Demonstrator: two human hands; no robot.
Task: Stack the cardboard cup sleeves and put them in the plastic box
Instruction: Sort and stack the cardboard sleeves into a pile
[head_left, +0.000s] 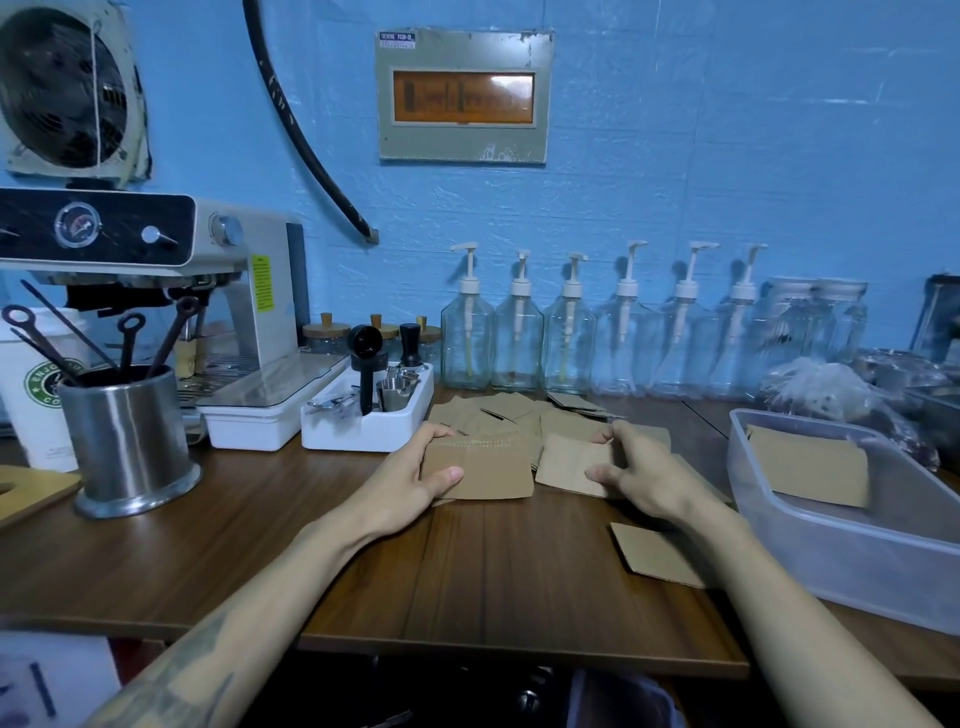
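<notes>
Head view, coffee station: two observers read the frame.

— Where are the hands?
— Both over the wooden surface (260, 545). Her or his left hand (415, 478) grips a stack of cardboard cup sleeves (483, 467), thumb on the near face, fingers curled over the far edge. At three o'clock from it, the right hand (641, 467) pinches a single sleeve (563, 465) lying flat, thumb and fingers curled round its right end.

— And the remaining sleeves?
— A loose pile (498, 408) sits at twelve o'clock from the hands, against the row of clear pump bottles (571, 338). One stray sleeve (654, 553) lies at six o'clock from the right hand, near the plastic box (841, 561).

— The box?
— At three o'clock, on the surface's right end, with sleeves already inside (810, 467), leaning on its far wall.

— What else?
— A white tray of tools (363, 421) at ten o'clock, an espresso machine (156, 260) and a steel utensil cup (130, 436) at nine.
</notes>
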